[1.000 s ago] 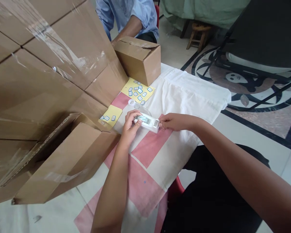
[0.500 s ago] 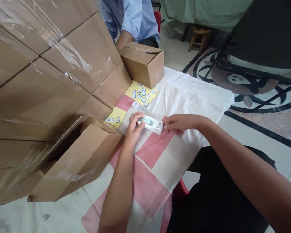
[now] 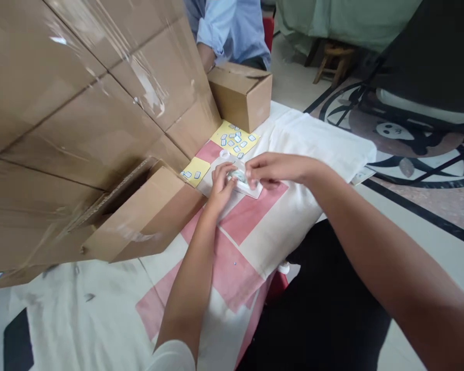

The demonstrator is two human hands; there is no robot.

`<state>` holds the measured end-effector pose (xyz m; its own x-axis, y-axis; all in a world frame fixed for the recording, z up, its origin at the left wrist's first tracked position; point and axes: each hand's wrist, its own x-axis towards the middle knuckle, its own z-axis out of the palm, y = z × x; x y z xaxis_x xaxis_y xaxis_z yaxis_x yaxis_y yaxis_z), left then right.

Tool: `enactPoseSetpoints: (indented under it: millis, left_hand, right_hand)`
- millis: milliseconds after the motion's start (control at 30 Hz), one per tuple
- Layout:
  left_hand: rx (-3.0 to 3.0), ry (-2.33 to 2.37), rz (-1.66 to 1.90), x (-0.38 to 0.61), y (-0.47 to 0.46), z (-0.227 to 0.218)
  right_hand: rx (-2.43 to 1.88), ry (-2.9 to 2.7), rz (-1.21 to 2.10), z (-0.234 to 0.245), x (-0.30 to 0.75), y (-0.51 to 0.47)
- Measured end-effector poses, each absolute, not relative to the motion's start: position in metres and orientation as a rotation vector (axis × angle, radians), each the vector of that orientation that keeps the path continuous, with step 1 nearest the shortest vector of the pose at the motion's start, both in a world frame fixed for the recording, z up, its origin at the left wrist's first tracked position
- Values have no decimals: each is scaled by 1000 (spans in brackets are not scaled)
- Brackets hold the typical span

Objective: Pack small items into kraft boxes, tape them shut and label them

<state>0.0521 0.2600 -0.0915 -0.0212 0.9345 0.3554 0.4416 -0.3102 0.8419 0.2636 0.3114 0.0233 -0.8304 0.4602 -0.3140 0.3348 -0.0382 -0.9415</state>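
A person's two bare hands meet over a small white device [image 3: 251, 189] lying on a cloth [image 3: 251, 221] of pink and white squares. The device is an oblong. Its long axis runs from the far left to the near right across the person's front, so one end points at each hand.

The left hand [image 3: 221, 184] is at the device's left end, with fingers curled closed around that end. The right hand [image 3: 271, 169] comes from the right and arches over the top. Its bent fingertips rest on the device's upper face and hide much of it. Whether they pinch it or only press on it cannot be told. Both hands touch it, and the right covers more of it.

Just beyond the device lies a small clear ring [image 3: 225, 153]. Further beyond is a yellow sheet [image 3: 251, 146] dotted with small blue-edged stickers, then a small cardboard box [image 3: 242, 95]. Left of the device lies a smaller yellow sheet [image 3: 195, 166], at the foot of a tall stack of taped cartons [image 3: 81, 103]. Far beyond the device sits another person in a blue shirt [image 3: 232, 31].
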Motion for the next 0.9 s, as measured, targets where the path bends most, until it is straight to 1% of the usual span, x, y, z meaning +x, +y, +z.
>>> enactPoseSetpoints:
  millis: [67, 200, 267, 400, 533, 633, 767, 833, 900]
  left_hand:
    - [1757, 1455, 1373, 62, 245, -79]
    - [1680, 1543, 1532, 77, 197, -51]
    - [1636, 1591, 1604, 77, 171, -35]
    - [1447, 1546, 1746, 63, 134, 2]
    - [1303, 1556, 1692, 50, 112, 30]
    - [1239, 1612, 1663, 47, 98, 39]
    - [1295, 1667, 1629, 49, 88, 44]
    - [1330, 1699, 1611, 52, 86, 43]
    - [1348, 1748, 1666, 55, 85, 40]
  right_hand:
    - [-693, -2148, 2043, 25, 252, 303]
    - [-485, -2033, 1739, 33, 231, 282]
    - [-345, -1977, 1667, 37, 223, 270]
    - [-95, -1994, 1716, 42, 214, 250]
    - [37, -2043, 1771, 43, 208, 237]
    - [106, -2054, 1761, 44, 205, 229]
    - [111, -2093, 1668, 46, 205, 218]
    - [114, -2135, 1629, 42, 205, 212]
    - [108, -2141, 1615, 33, 202, 210]
